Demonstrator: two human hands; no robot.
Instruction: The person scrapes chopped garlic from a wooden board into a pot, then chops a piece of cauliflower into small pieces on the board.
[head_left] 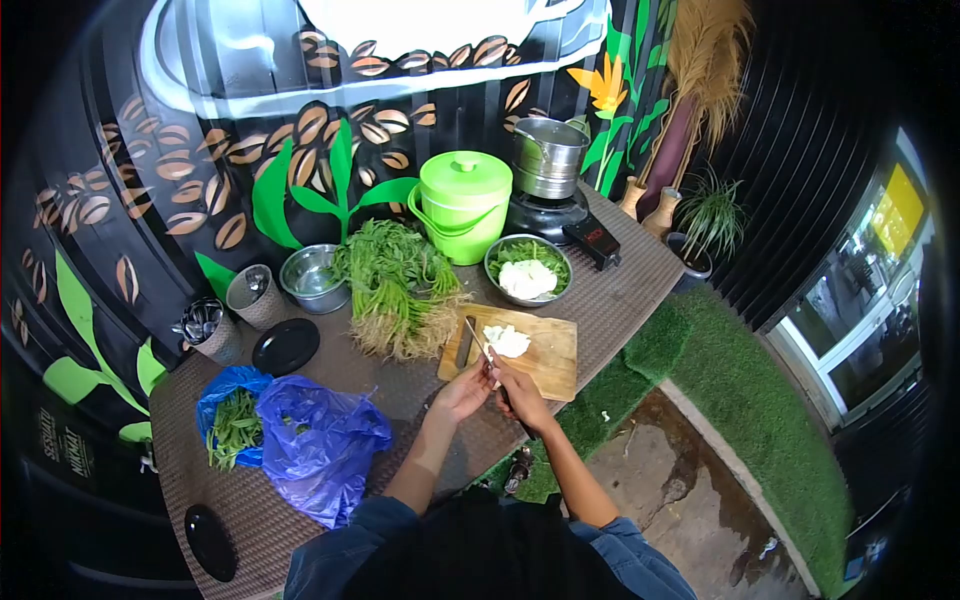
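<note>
Both my hands meet over the front left of the wooden cutting board point(553, 352). My left hand point(463, 392) is palm up with its fingers closed near a thin, pale item whose kind is unclear. In my right hand point(520, 394) is a dark-handled knife point(530, 431), its handle pointing down toward me. White chopped pieces point(507, 341) lie on the board just beyond my fingers. Behind the board, a metal bowl point(528, 298) holds green leaves and white pieces. A bunch of rooted greens point(400, 290) lies left of the board.
A green lidded bucket point(465, 205) and a pot point(548, 160) on a stove stand at the back. Left are an empty metal bowl point(315, 290), cups, black lids and blue plastic bags point(318, 440). The table point(625, 260) edge runs along the right.
</note>
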